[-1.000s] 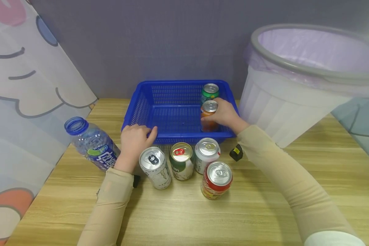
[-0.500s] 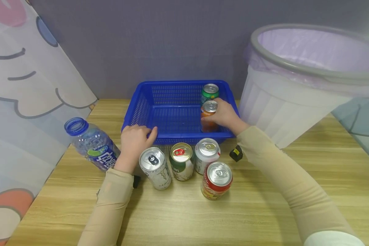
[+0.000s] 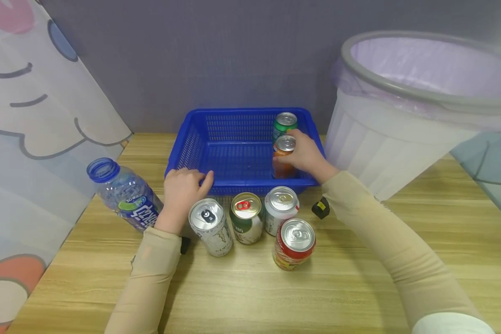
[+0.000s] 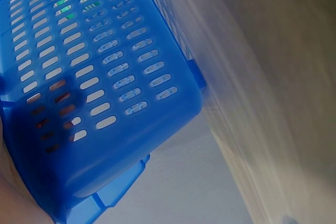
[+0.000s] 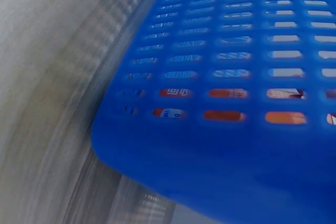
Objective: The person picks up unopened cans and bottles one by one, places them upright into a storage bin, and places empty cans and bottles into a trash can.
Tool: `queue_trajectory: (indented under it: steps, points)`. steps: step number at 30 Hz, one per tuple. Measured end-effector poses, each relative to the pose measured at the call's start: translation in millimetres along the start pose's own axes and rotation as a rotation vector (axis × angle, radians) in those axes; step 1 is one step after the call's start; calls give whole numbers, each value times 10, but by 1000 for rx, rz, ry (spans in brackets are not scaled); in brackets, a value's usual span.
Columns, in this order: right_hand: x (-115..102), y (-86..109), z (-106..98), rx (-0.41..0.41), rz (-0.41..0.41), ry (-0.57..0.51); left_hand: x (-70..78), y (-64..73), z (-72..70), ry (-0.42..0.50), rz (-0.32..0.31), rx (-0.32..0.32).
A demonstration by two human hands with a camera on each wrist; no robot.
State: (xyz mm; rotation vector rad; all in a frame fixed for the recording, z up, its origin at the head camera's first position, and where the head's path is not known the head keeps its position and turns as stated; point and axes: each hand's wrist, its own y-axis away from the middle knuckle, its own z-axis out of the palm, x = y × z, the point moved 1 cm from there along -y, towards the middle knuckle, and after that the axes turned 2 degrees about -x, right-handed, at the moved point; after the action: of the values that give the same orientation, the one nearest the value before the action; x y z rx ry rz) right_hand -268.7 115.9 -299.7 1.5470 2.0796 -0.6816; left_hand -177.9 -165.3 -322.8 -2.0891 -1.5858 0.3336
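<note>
In the head view a blue plastic basket (image 3: 250, 182) stands on the wooden table. My right hand (image 3: 305, 152) reaches over its right side and grips an orange can (image 3: 283, 167), upright inside at the front right. Behind that can is a green can (image 3: 285, 121). My left hand (image 3: 184, 191) grips the basket's front rim near the left corner, thumb along the edge. The left wrist view shows the slotted basket wall (image 4: 105, 77) with a bit of hand at lower left. Through the slots in the right wrist view, parts of the orange can (image 5: 224, 115) show.
In front of the basket stand a white can (image 3: 217, 239), a green-and-white can (image 3: 247, 225), a white-and-silver can (image 3: 277, 218) and a red can (image 3: 293, 255). A blue-labelled bottle (image 3: 129, 197) is at left. A lined bin (image 3: 375, 134) stands at right, beside a small black object (image 3: 320, 208).
</note>
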Motion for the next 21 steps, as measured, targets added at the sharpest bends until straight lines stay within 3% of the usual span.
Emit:
queue_trajectory:
  steps: [13, 21]
  points:
    - [-18, 84, -45, 175, -151, -99, 3, 0, -2, 0, -5, -16]
    - [6, 208, -88, 192, -270, -103, -12, 36, 3, -1, -10, -19]
